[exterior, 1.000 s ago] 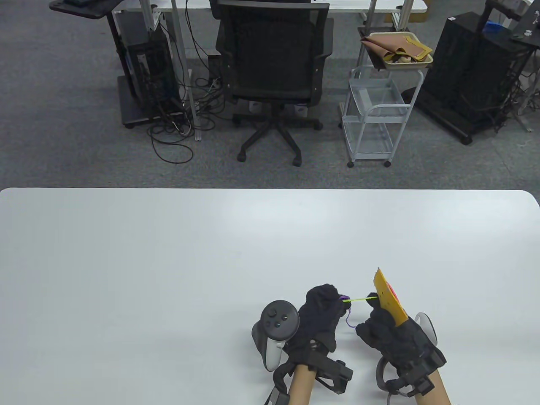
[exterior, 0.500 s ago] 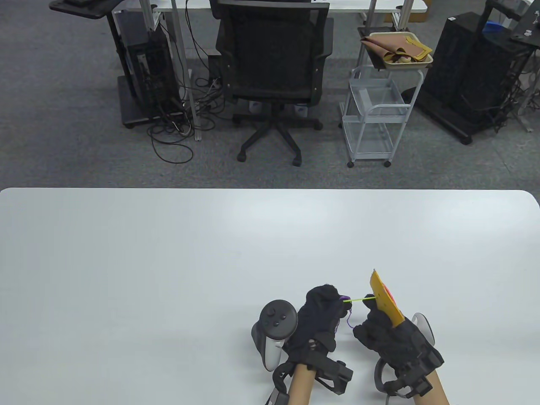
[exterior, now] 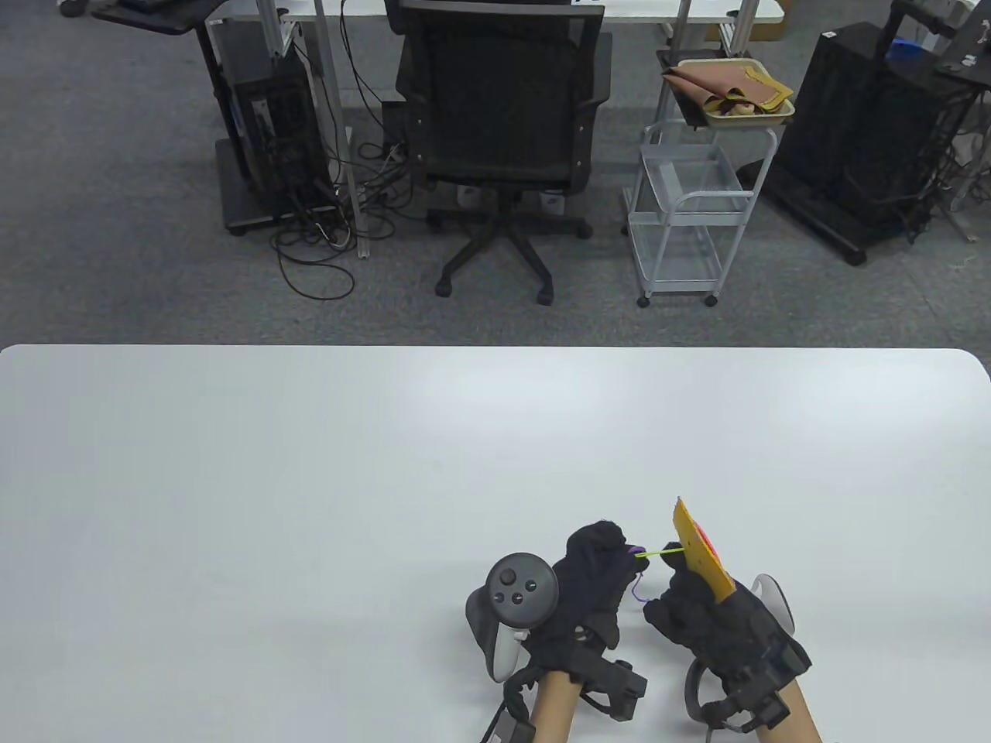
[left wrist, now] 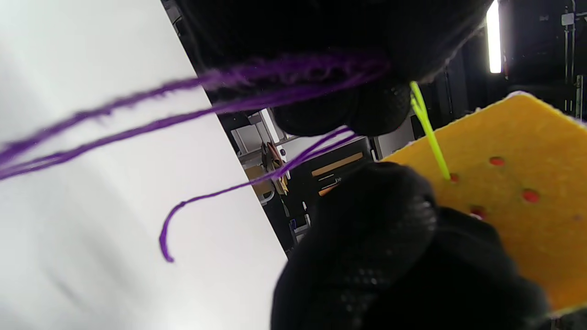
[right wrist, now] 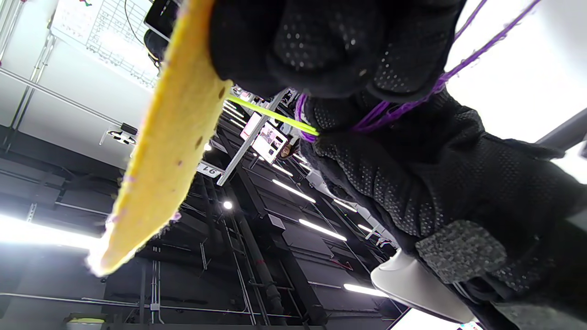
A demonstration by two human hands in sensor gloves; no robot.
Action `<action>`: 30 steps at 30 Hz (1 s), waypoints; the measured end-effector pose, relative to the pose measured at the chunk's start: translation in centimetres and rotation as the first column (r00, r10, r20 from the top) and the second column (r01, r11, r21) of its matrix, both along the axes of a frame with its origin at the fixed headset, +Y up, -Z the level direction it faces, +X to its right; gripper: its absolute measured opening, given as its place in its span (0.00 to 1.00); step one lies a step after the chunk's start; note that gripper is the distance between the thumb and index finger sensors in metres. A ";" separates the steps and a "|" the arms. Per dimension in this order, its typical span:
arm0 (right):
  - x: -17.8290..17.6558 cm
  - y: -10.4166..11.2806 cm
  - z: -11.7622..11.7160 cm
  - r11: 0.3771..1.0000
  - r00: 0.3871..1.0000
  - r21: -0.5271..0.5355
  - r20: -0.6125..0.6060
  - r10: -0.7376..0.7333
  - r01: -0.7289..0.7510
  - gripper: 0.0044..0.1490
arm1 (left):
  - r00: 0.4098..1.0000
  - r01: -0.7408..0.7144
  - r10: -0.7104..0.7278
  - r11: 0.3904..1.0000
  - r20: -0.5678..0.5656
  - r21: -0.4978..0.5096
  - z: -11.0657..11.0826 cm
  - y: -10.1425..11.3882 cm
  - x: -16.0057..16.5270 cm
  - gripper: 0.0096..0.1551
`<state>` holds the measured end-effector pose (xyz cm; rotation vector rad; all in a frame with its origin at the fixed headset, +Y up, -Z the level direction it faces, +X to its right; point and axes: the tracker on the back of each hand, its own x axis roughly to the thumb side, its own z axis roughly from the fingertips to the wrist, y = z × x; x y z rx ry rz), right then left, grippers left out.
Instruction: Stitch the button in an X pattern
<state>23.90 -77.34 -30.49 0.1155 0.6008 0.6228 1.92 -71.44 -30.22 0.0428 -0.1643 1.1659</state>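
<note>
My right hand (exterior: 697, 611) holds a yellow felt piece (exterior: 699, 548) upright above the table's near edge; a red button (exterior: 709, 537) shows on its far side. My left hand (exterior: 600, 561) pinches a yellow-green needle (exterior: 658, 552) whose tip sits in the felt. Purple thread (exterior: 639, 590) hangs from the left fingers. In the left wrist view the needle (left wrist: 429, 130) enters a hole in the felt (left wrist: 518, 183), with the purple thread (left wrist: 257, 91) trailing. In the right wrist view the felt (right wrist: 169, 137) is edge-on and the needle (right wrist: 270, 114) runs to the left hand's fingers (right wrist: 367, 151).
The white table (exterior: 310, 480) stretches far and left of the hands. Beyond its far edge stand an office chair (exterior: 499, 124) and a white cart (exterior: 689, 217) with a tray of fabric (exterior: 732, 93).
Both hands have drifted slightly left and nearer together, with the felt and needle moving with them. The grips have not changed.
</note>
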 end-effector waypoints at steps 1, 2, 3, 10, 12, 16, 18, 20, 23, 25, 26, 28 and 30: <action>0.0 0.0 0.0 1.000 1.000 0.000 -0.001 0.000 0.000 0.28 | 1.000 0.018 -0.018 1.000 -0.005 0.009 0.0 0.1 0.0 0.26; -0.1 0.0 0.0 1.000 1.000 0.000 -0.002 0.001 -0.001 0.28 | 0.999 0.035 -0.034 0.999 -0.009 0.017 0.1 0.2 0.1 0.26; -0.1 -0.1 0.0 1.000 1.000 0.000 -0.004 0.003 -0.003 0.28 | 0.998 0.058 -0.057 0.998 -0.015 0.028 0.1 0.3 0.1 0.26; -0.3 -0.2 0.0 1.000 1.000 -0.002 -0.006 0.011 -0.011 0.28 | 0.989 0.145 -0.143 0.987 -0.030 0.063 0.3 0.7 0.5 0.25; -0.3 -0.2 0.0 1.000 1.000 -0.002 -0.005 0.015 -0.015 0.28 | 0.991 0.135 -0.134 0.989 -0.016 0.055 0.3 0.7 0.6 0.24; -0.3 -0.3 0.0 0.999 0.999 0.002 -0.003 0.033 -0.033 0.28 | 0.991 0.133 -0.133 0.989 -0.008 0.059 0.4 0.8 0.8 0.24; -0.4 -0.3 0.0 0.999 0.999 0.005 -0.003 0.042 -0.042 0.28 | 0.991 0.136 -0.136 0.989 -0.006 0.060 0.4 0.8 0.8 0.24; -0.4 -0.4 0.0 0.999 0.999 0.007 -0.003 0.051 -0.051 0.28 | 0.991 0.134 -0.134 0.989 -0.004 0.059 0.4 0.8 0.9 0.24; -0.4 -0.4 -0.1 0.998 0.998 0.012 -0.004 0.070 -0.070 0.28 | 0.991 0.132 -0.132 0.990 -0.001 0.058 0.4 0.7 0.9 0.24; -0.4 -0.5 -0.1 0.996 0.996 0.015 -0.001 0.084 -0.084 0.28 | 0.991 0.133 -0.133 0.989 0.000 0.057 0.4 0.8 0.9 0.24; -0.3 -0.5 -0.1 0.995 0.996 0.018 0.001 0.093 -0.093 0.28 | 0.991 0.133 -0.134 0.989 0.001 0.057 0.4 0.8 0.9 0.24; -0.3 -0.6 -0.1 0.994 0.994 0.020 0.003 0.105 -0.105 0.28 | 0.991 0.132 -0.133 0.990 0.002 0.056 0.4 0.7 0.9 0.24; -0.3 -0.7 -0.2 0.993 0.993 0.021 0.006 0.118 -0.118 0.28 | 0.991 0.131 -0.131 0.990 0.003 0.055 0.4 0.7 0.9 0.24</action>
